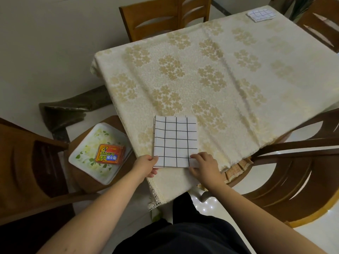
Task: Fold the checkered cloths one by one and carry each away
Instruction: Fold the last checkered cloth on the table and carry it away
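Note:
A white cloth with a black grid (175,141) lies folded into a rectangle at the near corner of the table (229,74), which is covered by a cream floral tablecloth. My left hand (146,165) pinches the cloth's near left corner, thumb on top. My right hand (202,165) pinches its near right corner, fingers curled over the edge. A second folded checkered cloth (260,14), white with blue lines, lies at the table's far right corner.
A wooden chair (166,14) stands behind the table, another (297,171) to the right. On the left chair's seat sits a white floral tray (86,158) holding an orange packet (110,154). My dark trousers fill the bottom.

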Demonstrator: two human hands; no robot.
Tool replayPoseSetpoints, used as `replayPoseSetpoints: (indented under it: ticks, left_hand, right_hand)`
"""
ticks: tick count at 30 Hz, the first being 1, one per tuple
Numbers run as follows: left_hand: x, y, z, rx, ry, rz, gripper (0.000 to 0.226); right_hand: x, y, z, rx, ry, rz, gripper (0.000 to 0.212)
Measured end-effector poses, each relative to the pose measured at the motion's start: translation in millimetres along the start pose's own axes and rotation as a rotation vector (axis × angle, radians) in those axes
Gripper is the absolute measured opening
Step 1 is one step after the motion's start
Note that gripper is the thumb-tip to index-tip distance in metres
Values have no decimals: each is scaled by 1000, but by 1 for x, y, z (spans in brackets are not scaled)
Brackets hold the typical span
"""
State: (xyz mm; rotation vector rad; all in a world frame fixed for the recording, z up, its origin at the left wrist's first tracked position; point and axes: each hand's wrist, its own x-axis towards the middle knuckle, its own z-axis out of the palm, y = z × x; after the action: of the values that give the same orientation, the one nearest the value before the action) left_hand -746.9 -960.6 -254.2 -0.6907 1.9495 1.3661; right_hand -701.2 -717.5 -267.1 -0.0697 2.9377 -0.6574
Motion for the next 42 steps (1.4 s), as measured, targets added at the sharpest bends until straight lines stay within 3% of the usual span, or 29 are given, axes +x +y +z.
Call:
replayPoseSetpoints:
  ticks: [6,9,11,13,14,16,18,22,30,33,35,40,42]
  left_hand:
    - [0,-2,2,-177,-99,-67,18]
    - [4,-4,-3,37,-80,-61,23]
    - [9,-2,-10,434,102,122,28]
    - [15,0,-15,763,356,480,23]
    - [18,1,-15,844,400,677,20]
    - [30,1,-15,1001,344,916,40]
    - [42,-4,-17,1166,255,977,57]
    - [50,-17,-20,1337,133,890,64]
    - [46,-15,-23,1209,49,848,69]
    - [46,-6,-26,964,36,850,68]
    - [44,0,-30,774,101,831,48]
    - [50,8,-43,674,125,812,59]
    - [52,13,-44,687,126,809,46]
  right_hand:
    - [5,-4,2,-157,-61,-276,51]
    - [9,2,7,-188,-140,-316,45]
    - [11,6,10,-205,-158,-349,41]
    - [11,9,11,-208,-156,-388,37]
    - [11,9,11,-208,-155,-395,37]
    - [11,9,11,-205,-137,-406,38]
    - [12,9,10,-210,-125,-431,39]
    - [12,10,11,-208,-138,-492,40]
    - [19,9,12,-185,20,-497,25]
    - [29,6,1,-136,121,-470,19]
    - [40,1,-10,-82,183,-442,11]
    - [84,-9,-37,-8,268,-359,22]
    - [103,-12,-46,13,268,-340,23]
